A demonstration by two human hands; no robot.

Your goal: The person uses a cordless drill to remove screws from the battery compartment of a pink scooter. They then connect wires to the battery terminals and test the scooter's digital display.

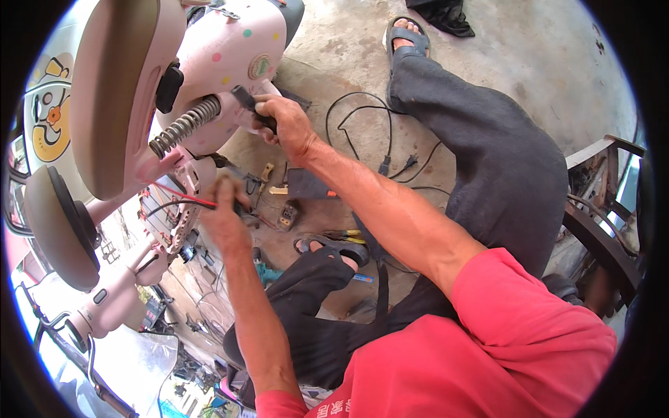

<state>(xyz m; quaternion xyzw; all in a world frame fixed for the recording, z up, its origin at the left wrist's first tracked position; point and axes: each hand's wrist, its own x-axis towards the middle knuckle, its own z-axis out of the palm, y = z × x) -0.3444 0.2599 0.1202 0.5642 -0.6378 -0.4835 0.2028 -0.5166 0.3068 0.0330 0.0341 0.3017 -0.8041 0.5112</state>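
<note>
My right hand (285,123) grips a black plastic piece (243,97), perhaps a plug or handle, beside the pink scooter's dotted rear body (225,57). Lower down, my left hand (227,209) is blurred, with its fingers closed around a red wire (183,192) and a black wire (175,204). Both wires run into the scooter's opened frame section (175,209). Between seat and rear body, a coil spring (185,125) stands exposed. The scooter's brown seat (107,99) is at the left of my hands.
On the concrete floor lie a dark flat box (311,183), a yellow-handled screwdriver (267,171), a small grey-yellow device (287,215), yellow-handled pliers (353,236) and a teal tool (267,273). A black power cord (389,133) loops near my leg. A metal frame (601,235) stands at right.
</note>
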